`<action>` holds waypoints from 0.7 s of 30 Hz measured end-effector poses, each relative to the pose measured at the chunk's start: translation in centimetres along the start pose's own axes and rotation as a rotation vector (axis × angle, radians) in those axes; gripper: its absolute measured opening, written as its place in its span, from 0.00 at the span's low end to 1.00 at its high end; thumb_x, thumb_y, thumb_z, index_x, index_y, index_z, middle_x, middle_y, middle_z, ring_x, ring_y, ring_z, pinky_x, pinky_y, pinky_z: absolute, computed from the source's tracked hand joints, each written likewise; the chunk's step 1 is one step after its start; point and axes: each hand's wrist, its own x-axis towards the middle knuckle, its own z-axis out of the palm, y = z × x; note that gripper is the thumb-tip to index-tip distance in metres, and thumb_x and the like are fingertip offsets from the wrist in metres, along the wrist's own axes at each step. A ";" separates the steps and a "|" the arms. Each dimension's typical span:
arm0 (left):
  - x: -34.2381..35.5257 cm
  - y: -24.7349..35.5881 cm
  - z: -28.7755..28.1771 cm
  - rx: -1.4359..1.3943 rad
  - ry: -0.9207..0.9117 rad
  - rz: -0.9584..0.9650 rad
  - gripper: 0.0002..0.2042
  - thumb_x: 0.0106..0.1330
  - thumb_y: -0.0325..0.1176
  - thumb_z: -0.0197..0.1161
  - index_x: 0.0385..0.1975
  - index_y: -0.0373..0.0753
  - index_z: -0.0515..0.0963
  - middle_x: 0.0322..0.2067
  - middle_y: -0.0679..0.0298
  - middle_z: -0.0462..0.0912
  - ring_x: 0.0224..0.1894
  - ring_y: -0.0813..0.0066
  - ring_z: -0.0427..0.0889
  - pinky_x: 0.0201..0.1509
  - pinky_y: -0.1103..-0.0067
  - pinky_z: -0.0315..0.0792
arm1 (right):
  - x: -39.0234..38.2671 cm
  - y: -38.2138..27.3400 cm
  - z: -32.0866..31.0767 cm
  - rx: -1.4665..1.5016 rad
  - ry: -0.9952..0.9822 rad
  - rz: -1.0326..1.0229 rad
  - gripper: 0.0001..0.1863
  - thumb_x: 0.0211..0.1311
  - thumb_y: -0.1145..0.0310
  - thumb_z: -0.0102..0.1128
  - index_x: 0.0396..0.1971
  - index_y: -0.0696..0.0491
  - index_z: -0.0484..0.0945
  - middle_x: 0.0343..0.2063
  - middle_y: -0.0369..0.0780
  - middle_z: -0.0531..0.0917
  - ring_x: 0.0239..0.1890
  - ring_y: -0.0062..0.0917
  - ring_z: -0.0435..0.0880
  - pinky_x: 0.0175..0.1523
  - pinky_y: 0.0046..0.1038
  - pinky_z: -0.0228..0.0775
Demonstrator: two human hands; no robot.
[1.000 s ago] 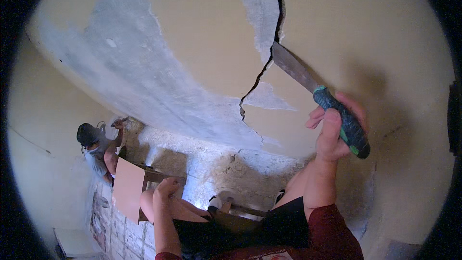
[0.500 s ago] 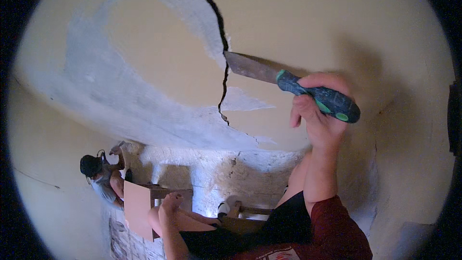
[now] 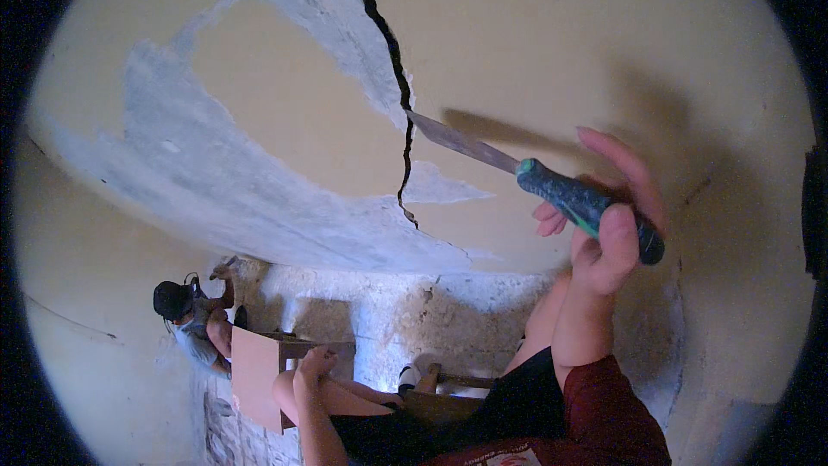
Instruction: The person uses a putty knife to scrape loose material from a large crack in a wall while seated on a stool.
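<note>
The putty knife (image 3: 536, 178) has its blade tip at the edge of the crack (image 3: 395, 50) in the wall (image 3: 500, 26), its handle gripped by my right hand (image 3: 601, 259); with one finger (image 3: 632, 162) lifted off, the blade could twist and chip that edge. My left hand (image 3: 316, 364) lies by my knee (image 3: 285, 388), its closure unclear.

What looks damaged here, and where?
The yellowish wall: a dark, jagged crack splits its otherwise continuous surface, running down from the picture's top past the tip of the scraper, with pale patches alongside.
</note>
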 end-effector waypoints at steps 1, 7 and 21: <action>0.4 -0.5 0.3 0.005 0.012 -0.027 0.17 0.58 0.40 0.54 0.45 0.43 0.77 0.46 0.52 0.78 0.50 0.55 0.76 0.54 0.65 0.69 | -0.4 0.2 0.2 -0.103 0.008 -0.046 0.21 0.56 0.54 0.56 0.37 0.59 0.80 0.23 0.41 0.82 0.22 0.23 0.81 0.28 0.23 0.73; 1.6 -3.7 2.2 0.054 0.135 0.084 0.16 0.55 0.44 0.60 0.38 0.40 0.80 0.37 0.51 0.81 0.44 0.55 0.80 0.49 0.66 0.73 | -0.8 1.3 1.7 -0.446 -0.034 -0.124 0.27 0.54 0.48 0.54 0.33 0.60 0.80 0.22 0.42 0.82 0.19 0.23 0.80 0.25 0.21 0.72; 3.7 -3.9 2.4 0.051 0.037 0.097 0.17 0.55 0.43 0.62 0.40 0.41 0.80 0.40 0.53 0.81 0.45 0.56 0.79 0.48 0.66 0.72 | -2.2 0.4 2.4 -0.596 0.006 -0.336 0.26 0.56 0.48 0.55 0.27 0.60 0.81 0.18 0.41 0.82 0.18 0.21 0.79 0.23 0.19 0.69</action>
